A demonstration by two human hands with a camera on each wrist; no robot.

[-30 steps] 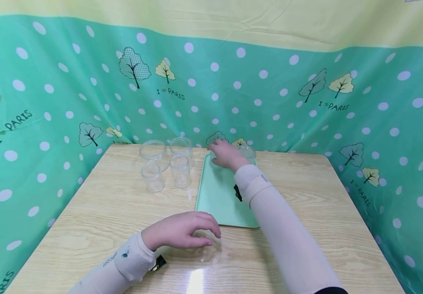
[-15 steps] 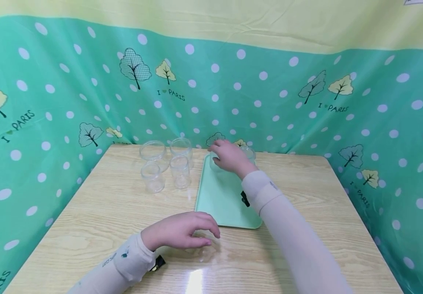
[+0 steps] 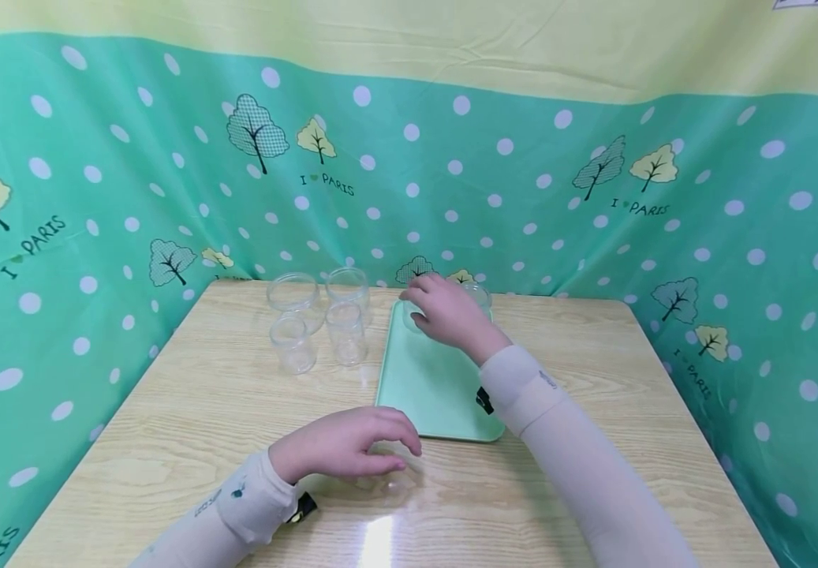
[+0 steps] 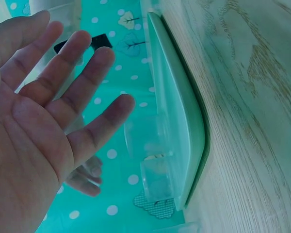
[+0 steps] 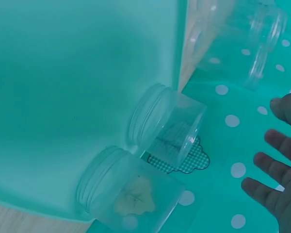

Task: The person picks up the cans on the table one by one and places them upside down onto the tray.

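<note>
My right hand (image 3: 451, 314) hovers over the far end of a pale green tray (image 3: 423, 386), fingers loosely bent. The right wrist view shows it apart from two clear jars, one nearer (image 5: 136, 191) and one smaller (image 5: 169, 124), whose threaded ends face the tray. From the head, the hand partly hides one jar (image 3: 414, 319); the other jar (image 3: 477, 295) stands at the tray's far right corner. My left hand (image 3: 352, 443) hangs above the table before the tray's near edge. In the left wrist view its fingers (image 4: 82, 80) are spread and hold nothing.
Left of the tray stand several clear jars: a wide one (image 3: 295, 293), a taller one (image 3: 348, 285) and two smaller ones in front, left (image 3: 293, 345) and right (image 3: 347, 335). A green dotted curtain (image 3: 494, 197) encloses the wooden table (image 3: 188, 410) at back and sides.
My right forearm has swung to the right and its hand has drawn slightly back toward me. The left hand, the tray and the jars left of it stay in place.
</note>
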